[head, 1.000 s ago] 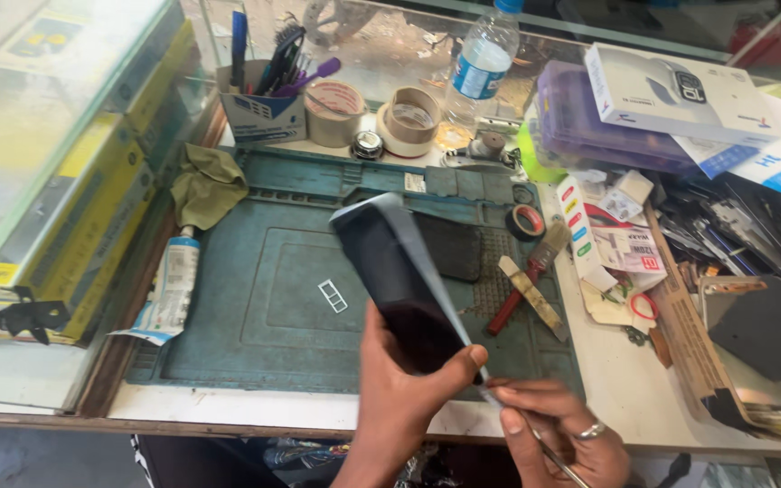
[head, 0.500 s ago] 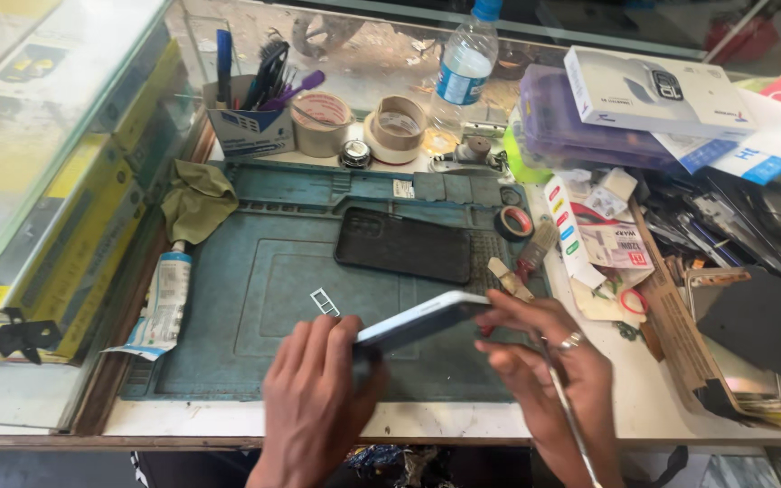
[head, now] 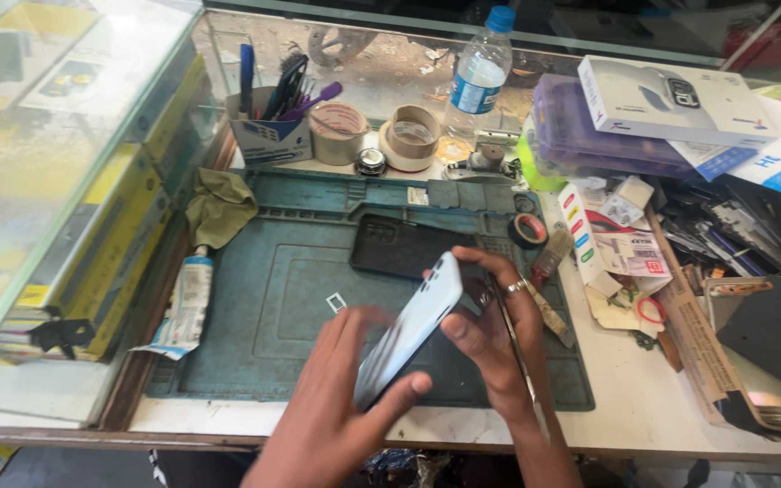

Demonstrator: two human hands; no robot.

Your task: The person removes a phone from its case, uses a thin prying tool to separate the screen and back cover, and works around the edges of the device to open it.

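White slim phone (head: 409, 330), flat half a second ago, now tilts on edge over the tabletop's near edge; my left hand (head: 336, 407) and right hand (head: 490, 334) both clasp it (thin tool too).

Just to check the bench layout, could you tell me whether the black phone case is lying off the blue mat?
No, the black phone case lies flat on the blue mat, just beyond the phone held in both hands.

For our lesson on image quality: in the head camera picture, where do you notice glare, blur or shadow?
Head view: daylight glare washes out the glass case on the left; the left hand is smeared by motion blur, the white phone slightly soft; the teal mat is evenly lit with soft shadows; the far-right clutter sits dimmer.
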